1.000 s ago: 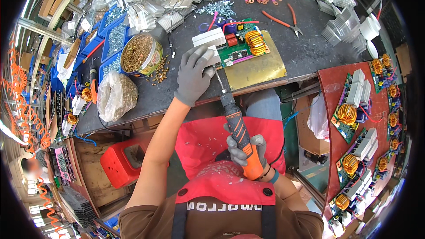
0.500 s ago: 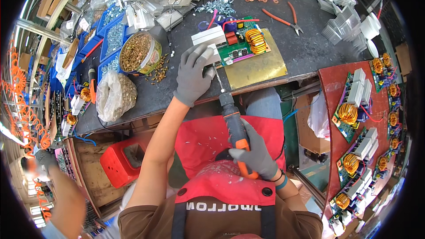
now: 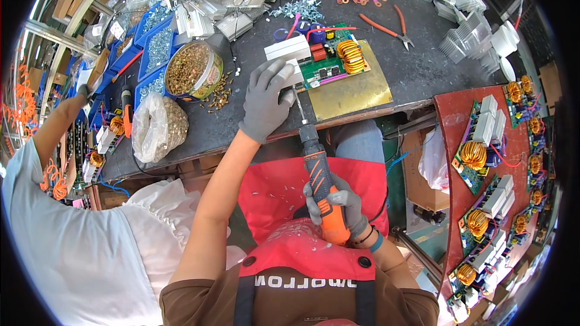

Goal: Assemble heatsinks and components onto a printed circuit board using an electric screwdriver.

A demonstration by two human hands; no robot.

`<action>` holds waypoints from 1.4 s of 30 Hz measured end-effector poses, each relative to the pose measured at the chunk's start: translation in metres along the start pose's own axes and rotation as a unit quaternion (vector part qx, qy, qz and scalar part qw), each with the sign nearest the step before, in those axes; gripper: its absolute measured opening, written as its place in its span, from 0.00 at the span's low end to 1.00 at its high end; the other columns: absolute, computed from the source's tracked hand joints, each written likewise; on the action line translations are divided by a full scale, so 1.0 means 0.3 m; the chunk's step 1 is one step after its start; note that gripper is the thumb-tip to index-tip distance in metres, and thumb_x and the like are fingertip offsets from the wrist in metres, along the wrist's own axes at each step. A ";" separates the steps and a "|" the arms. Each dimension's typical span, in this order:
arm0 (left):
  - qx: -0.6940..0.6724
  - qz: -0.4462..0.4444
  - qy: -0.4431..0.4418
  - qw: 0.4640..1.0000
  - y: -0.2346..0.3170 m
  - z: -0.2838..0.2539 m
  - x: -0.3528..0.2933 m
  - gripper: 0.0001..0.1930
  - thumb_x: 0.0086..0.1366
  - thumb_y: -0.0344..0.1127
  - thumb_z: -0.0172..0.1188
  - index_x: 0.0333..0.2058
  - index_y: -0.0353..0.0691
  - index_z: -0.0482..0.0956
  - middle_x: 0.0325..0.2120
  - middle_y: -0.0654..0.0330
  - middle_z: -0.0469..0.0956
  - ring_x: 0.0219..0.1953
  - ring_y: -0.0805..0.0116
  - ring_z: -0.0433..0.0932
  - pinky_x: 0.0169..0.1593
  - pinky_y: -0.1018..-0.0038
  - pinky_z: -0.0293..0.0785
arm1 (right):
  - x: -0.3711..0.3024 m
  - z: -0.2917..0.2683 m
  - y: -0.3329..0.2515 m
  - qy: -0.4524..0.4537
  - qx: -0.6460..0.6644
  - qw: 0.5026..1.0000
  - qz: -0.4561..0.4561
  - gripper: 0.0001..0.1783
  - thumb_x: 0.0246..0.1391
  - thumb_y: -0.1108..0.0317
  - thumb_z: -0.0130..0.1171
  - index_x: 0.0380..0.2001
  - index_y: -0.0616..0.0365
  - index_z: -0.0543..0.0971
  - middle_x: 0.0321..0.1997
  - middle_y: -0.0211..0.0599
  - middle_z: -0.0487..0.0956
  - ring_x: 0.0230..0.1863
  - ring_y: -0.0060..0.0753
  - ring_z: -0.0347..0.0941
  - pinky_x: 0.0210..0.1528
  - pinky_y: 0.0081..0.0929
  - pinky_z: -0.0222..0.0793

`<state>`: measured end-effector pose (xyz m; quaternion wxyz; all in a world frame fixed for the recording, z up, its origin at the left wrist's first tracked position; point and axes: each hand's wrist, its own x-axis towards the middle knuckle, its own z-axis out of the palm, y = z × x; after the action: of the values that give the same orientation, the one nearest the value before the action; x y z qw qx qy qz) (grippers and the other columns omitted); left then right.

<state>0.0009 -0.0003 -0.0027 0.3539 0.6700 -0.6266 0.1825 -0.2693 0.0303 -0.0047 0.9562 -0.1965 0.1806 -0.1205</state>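
My left hand (image 3: 266,104), in a grey glove, grips the edge of a silver heat sink (image 3: 295,76) on a green circuit board (image 3: 314,70). My gloved right hand (image 3: 342,201) is wrapped round an orange and black electric screwdriver (image 3: 319,172). Its long bit runs up past my left thumb to the near left end of the board; the tip's exact contact is hard to make out. A copper coil (image 3: 350,57) stands on the board's right side. Under the board lies a brass-coloured plate (image 3: 356,96) at the bench edge.
Red-handled pliers (image 3: 396,33) lie right of the board. Loose screws (image 3: 297,9) and heat sinks (image 3: 241,0) cover the back. A tub of brass fasteners (image 3: 192,67) and blue bins (image 3: 158,51) stand left. Finished-looking boards (image 3: 480,220) line the right. A co-worker's arm (image 3: 57,118) reaches in at left.
My right hand has shifted its grip on the screwdriver, whose body has rolled slightly. My left hand stays at the heat sink. The co-worker has leaned in at left, arm toward the bins.
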 end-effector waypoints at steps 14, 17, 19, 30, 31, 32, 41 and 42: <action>-0.007 -0.010 -0.031 0.999 -0.001 -0.019 0.007 0.30 0.46 0.27 0.68 0.52 0.45 0.75 0.54 0.58 0.73 0.55 0.50 0.70 0.57 0.58 0.71 | -0.023 0.040 -0.059 0.063 -0.227 0.972 -0.010 0.32 0.51 0.68 0.60 0.58 0.65 0.64 0.34 0.38 0.76 0.27 0.28 0.75 0.29 0.28 0.76; 0.000 -0.005 -0.040 0.999 -0.010 -0.023 0.011 0.30 0.47 0.30 0.69 0.53 0.45 0.75 0.56 0.59 0.73 0.57 0.52 0.70 0.58 0.58 0.70 | -0.034 0.046 -0.088 0.080 -0.258 0.963 -0.009 0.38 0.49 0.72 0.62 0.64 0.65 0.61 0.37 0.36 0.76 0.29 0.26 0.75 0.31 0.27 0.76; 0.005 -0.005 -0.042 0.999 -0.012 -0.021 0.012 0.30 0.47 0.30 0.69 0.53 0.45 0.75 0.56 0.59 0.73 0.57 0.51 0.70 0.58 0.58 0.70 | -0.038 0.046 -0.100 0.070 -0.210 0.975 0.020 0.41 0.49 0.72 0.63 0.66 0.64 0.59 0.37 0.36 0.76 0.30 0.25 0.75 0.32 0.27 0.76; 0.002 0.008 -0.066 0.998 -0.018 -0.047 0.014 0.30 0.49 0.30 0.69 0.54 0.45 0.75 0.56 0.60 0.73 0.56 0.49 0.70 0.58 0.58 0.70 | -0.043 0.051 -0.083 0.158 -0.577 0.801 -0.033 0.54 0.45 0.59 0.72 0.70 0.65 0.53 0.44 0.45 0.78 0.41 0.33 0.78 0.46 0.33 0.74; 0.001 0.007 -0.073 0.997 -0.022 -0.046 0.014 0.30 0.49 0.30 0.69 0.54 0.45 0.74 0.56 0.60 0.73 0.56 0.49 0.70 0.58 0.58 0.70 | -0.046 0.055 -0.086 0.158 -0.577 0.800 -0.032 0.54 0.45 0.59 0.72 0.70 0.65 0.53 0.44 0.45 0.78 0.41 0.33 0.78 0.46 0.33 0.74; 0.002 0.000 -0.083 0.997 -0.024 -0.045 0.014 0.30 0.49 0.30 0.69 0.54 0.45 0.74 0.56 0.59 0.73 0.55 0.49 0.70 0.58 0.58 0.70 | -0.049 0.058 -0.089 0.162 -0.585 0.794 -0.040 0.55 0.44 0.60 0.73 0.70 0.64 0.54 0.44 0.44 0.78 0.40 0.31 0.77 0.46 0.31 0.74; 0.018 -0.015 -0.097 0.995 0.015 -0.071 0.031 0.31 0.51 0.32 0.68 0.56 0.46 0.73 0.57 0.59 0.72 0.57 0.47 0.69 0.59 0.56 0.69 | -0.057 0.069 -0.151 0.102 -0.367 0.925 0.007 0.48 0.46 0.70 0.65 0.69 0.61 0.56 0.41 0.38 0.76 0.32 0.28 0.76 0.33 0.27 0.75; 0.015 -0.017 -0.098 0.995 0.031 -0.085 0.020 0.31 0.51 0.32 0.68 0.56 0.46 0.73 0.57 0.59 0.72 0.57 0.47 0.69 0.59 0.56 0.69 | -0.061 0.070 -0.155 0.109 -0.295 0.949 0.019 0.45 0.44 0.73 0.62 0.69 0.60 0.58 0.43 0.39 0.75 0.29 0.28 0.75 0.29 0.25 0.76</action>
<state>-0.0022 0.0137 0.0213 0.2842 0.7001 -0.6441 0.1195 -0.2850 0.0013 0.0381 0.8322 -0.4521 0.3146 -0.0639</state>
